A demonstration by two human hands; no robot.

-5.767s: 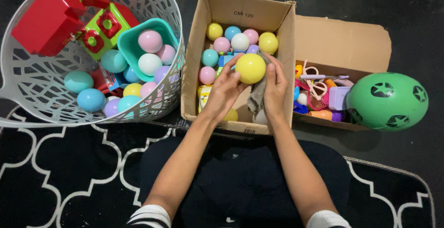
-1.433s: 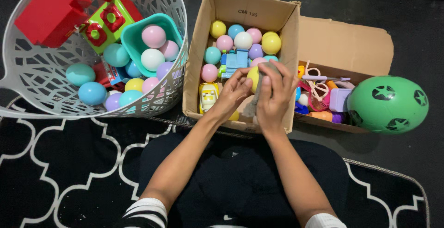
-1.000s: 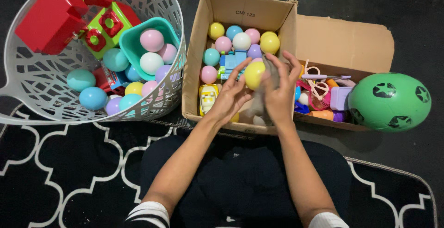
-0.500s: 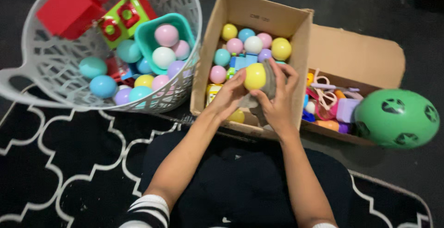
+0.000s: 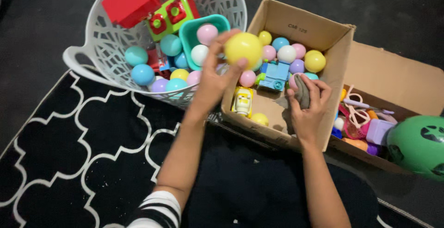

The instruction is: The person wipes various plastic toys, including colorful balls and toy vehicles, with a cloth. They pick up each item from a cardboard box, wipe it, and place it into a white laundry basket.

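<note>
Left hand carried yellow ball leftward from over cardboard box toward white basket, upper centre; grip pinching ball. Right hand stayed in box, centre right; grip pressed around grey cloth.

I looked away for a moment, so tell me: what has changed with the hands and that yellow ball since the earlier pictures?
The left hand has carried the yellow ball out of the cardboard box leftward, towards the white basket. The right hand let go of the ball and stays in the box, clutching a grey cloth. The green ball has not moved.
</note>
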